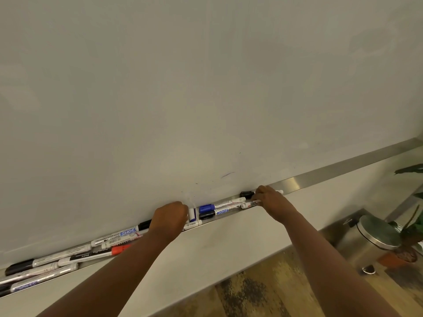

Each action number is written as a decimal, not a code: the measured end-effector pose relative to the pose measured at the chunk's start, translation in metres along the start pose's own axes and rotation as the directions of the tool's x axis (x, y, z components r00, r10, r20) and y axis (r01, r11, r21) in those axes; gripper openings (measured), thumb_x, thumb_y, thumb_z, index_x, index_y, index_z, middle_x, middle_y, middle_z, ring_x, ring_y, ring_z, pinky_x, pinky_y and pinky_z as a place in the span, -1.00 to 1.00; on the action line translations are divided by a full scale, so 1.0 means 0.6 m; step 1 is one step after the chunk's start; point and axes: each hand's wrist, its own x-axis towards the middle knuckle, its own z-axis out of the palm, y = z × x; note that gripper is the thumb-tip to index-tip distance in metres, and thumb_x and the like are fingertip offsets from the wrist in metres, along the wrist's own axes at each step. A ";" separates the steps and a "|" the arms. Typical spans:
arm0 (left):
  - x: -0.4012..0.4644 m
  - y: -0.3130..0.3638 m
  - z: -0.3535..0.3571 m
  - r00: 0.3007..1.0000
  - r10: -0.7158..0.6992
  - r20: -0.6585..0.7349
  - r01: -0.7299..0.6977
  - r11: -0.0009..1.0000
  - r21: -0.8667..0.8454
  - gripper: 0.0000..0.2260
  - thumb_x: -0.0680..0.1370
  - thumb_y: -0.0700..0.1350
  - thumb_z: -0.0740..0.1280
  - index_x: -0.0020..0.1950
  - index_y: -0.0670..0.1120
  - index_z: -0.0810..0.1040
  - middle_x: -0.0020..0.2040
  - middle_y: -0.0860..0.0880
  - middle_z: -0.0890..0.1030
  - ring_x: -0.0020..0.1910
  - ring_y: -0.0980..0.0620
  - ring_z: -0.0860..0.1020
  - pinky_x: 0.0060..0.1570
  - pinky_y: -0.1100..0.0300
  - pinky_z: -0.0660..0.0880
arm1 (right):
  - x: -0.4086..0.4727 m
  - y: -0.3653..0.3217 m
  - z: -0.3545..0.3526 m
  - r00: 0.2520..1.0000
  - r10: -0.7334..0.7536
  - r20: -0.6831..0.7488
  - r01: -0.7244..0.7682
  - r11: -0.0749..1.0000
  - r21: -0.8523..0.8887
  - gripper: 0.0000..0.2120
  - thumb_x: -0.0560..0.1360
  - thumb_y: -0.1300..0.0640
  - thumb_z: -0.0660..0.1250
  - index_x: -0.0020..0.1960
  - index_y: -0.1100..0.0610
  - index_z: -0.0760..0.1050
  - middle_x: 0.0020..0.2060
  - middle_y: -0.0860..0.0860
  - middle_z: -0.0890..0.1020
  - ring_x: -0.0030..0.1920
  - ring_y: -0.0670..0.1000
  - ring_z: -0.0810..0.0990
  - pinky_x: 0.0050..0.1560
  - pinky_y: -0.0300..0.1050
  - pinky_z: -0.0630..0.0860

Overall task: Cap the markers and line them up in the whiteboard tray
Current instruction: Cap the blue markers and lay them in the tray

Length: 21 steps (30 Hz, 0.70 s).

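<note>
A metal whiteboard tray (320, 173) runs along the bottom of the whiteboard (183, 88). Several white markers lie in it. A blue-capped marker (207, 208) and a black-capped marker (207, 215) sit side by side in the middle. A red-capped marker (117, 250) and a black-capped marker (19, 266) lie in the loose pile at the left. My left hand (170, 217) is curled over the tray and grips a white marker with blue (191, 214). My right hand (271, 199) holds a white marker with red lettering (250, 204), beside a loose black cap (247, 193).
A steel pedal bin (377, 236) stands on the wooden floor at the lower right. Beside it is a potted plant (409, 229) in an orange pot. The pale wall (217, 239) continues below the tray.
</note>
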 end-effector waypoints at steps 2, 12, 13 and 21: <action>0.002 0.008 -0.001 0.999 -0.024 -0.038 0.022 0.999 -0.032 -0.82 0.58 -0.06 0.18 0.00 -0.12 0.52 -0.07 -0.08 0.56 -0.05 -0.05 0.55 -0.21 0.17 0.35 | -0.003 0.001 -0.001 0.999 -0.027 -0.045 0.027 1.000 -0.009 -0.73 0.56 0.26 0.12 0.18 0.12 0.49 0.14 0.07 0.50 0.11 0.07 0.44 0.07 -0.05 0.43; 0.015 0.053 -0.018 0.979 -0.199 0.033 0.196 0.978 0.068 -0.75 0.56 0.06 0.22 0.05 -0.10 0.52 0.06 -0.05 0.61 -0.05 0.01 0.55 -0.23 0.20 0.29 | -0.009 -0.041 -0.038 0.869 -0.058 -0.492 0.166 0.970 0.179 -0.84 0.50 0.30 0.25 0.05 0.19 0.51 -0.04 0.12 0.58 -0.06 0.11 0.51 -0.11 -0.30 0.30; 0.016 0.053 -0.018 0.978 -0.206 0.035 0.203 0.977 0.069 -0.76 0.57 0.04 0.22 0.06 -0.10 0.52 0.06 -0.05 0.61 -0.06 0.02 0.55 -0.22 0.21 0.30 | -0.010 -0.049 -0.042 0.852 -0.030 -0.523 0.176 0.957 0.232 -0.86 0.50 0.30 0.26 0.04 0.19 0.50 -0.06 0.11 0.58 -0.08 0.09 0.50 -0.14 -0.34 0.25; 0.000 0.042 -0.012 0.970 -0.220 -0.107 0.203 0.968 -0.148 -0.79 0.56 0.02 0.23 -0.04 -0.10 0.53 -0.03 -0.05 0.61 -0.03 -0.02 0.56 -0.23 0.20 0.31 | -0.015 -0.125 -0.044 0.795 0.326 -0.511 0.232 0.615 0.754 -0.90 0.51 0.21 0.28 0.03 0.10 0.45 -0.15 0.02 0.60 -0.14 -0.07 0.60 -0.12 -0.36 0.53</action>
